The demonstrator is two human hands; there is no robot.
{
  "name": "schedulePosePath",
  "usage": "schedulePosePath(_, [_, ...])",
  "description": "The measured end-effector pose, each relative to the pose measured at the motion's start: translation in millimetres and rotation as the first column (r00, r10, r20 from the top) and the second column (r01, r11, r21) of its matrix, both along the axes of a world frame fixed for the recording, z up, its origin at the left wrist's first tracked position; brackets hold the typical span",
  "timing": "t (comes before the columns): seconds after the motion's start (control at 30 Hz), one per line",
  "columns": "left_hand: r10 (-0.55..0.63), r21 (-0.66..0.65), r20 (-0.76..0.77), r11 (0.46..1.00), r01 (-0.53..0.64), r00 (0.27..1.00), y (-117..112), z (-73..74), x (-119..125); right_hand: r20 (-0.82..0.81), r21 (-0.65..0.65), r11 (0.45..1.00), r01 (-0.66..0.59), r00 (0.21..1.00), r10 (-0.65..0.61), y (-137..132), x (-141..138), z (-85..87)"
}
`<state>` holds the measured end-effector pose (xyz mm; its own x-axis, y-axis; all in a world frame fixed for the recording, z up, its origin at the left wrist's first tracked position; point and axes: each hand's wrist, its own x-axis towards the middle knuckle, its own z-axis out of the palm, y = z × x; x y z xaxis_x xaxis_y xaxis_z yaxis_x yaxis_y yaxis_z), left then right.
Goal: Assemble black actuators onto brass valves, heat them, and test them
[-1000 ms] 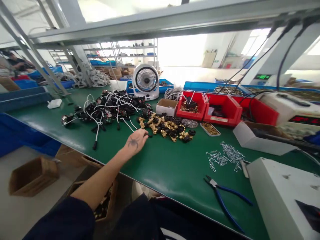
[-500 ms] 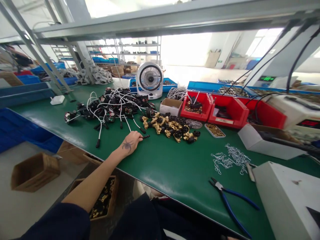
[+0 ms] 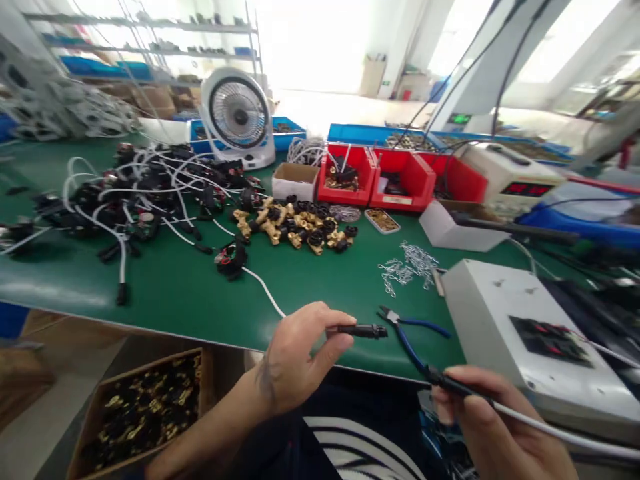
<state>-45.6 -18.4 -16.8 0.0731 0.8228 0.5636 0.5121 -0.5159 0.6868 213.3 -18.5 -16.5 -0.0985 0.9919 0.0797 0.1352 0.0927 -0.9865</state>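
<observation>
My left hand (image 3: 305, 350) pinches a black cable connector (image 3: 367, 331) above the bench's front edge. Its white cable (image 3: 264, 291) runs back to a small black unit (image 3: 231, 259) with red and green wires, lying on the green bench. My right hand (image 3: 493, 417), at the lower right, grips a second black cable connector (image 3: 453, 385) on a white cable (image 3: 565, 435) that leaves the view to the right. The two connector ends point towards each other and are apart. Cutting pliers (image 3: 407, 333) with blue handles lie behind, between the hands.
Brass fittings (image 3: 295, 227) with black caps are heaped mid-bench, left of metal clips (image 3: 410, 263). Black units with white cables (image 3: 150, 187) pile up at left. A fan (image 3: 239, 113), red bins (image 3: 400, 180) and a grey box (image 3: 505, 320) stand around. Below is a carton (image 3: 205, 393) of fittings.
My left hand has brought the connector right and nearer, pulling one black unit out of the pile. My right hand has come into view holding another connector. The view has turned right.
</observation>
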Motion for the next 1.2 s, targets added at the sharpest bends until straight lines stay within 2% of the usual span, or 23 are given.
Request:
schedulePosePath(0.07, [-0.035,0.066,0.064,0.997,0.031,0.997,1,0.6,14,-0.149,0.011,1.0,0.015,0.989,-0.013,-1,-9,17.2])
schedulePosePath(0.13, [-0.062,0.103,0.098,0.993,0.052,0.993,1,1.9,22,-0.255,0.03,0.999,0.013,0.967,-0.005,-1,-19,27.3])
schedulePosePath(0.27, [-0.076,0.129,0.06,0.989,0.068,0.995,0,6.0,28,-0.34,0.039,0.998,-0.04,0.939,0.051,-2,-31,29.8])
schedulePosePath(0.57, [-0.119,0.174,0.1,0.98,0.1,0.988,-4,9.4,32,-0.378,-0.015,0.994,-0.104,0.921,0.091,-5,-32,25.1])
schedulePosePath(0.7, [-0.113,0.108,0.103,0.989,0.102,0.988,-6,10.0,31,-0.395,-0.005,0.996,-0.084,0.916,0.075,-5,-34,26.3])
schedulePosePath(0.83, [-0.09,0.053,0.044,0.995,0.088,0.995,-6,14.2,31,-0.388,0.008,0.997,-0.074,0.919,0.071,-3,-34,27.9])
schedulePosePath(1.0, [-0.09,-0.028,0.004,0.996,0.09,0.996,-8,21.1,28,-0.319,0.008,0.99,-0.138,0.938,0.133,-2,-28,25.2])
schedulePosePath(1.2, [-0.047,0.002,-0.028,0.999,0.047,0.999,-9,21.5,30,-0.264,0.027,0.995,-0.1,0.959,0.104,-3,-28,20.5])
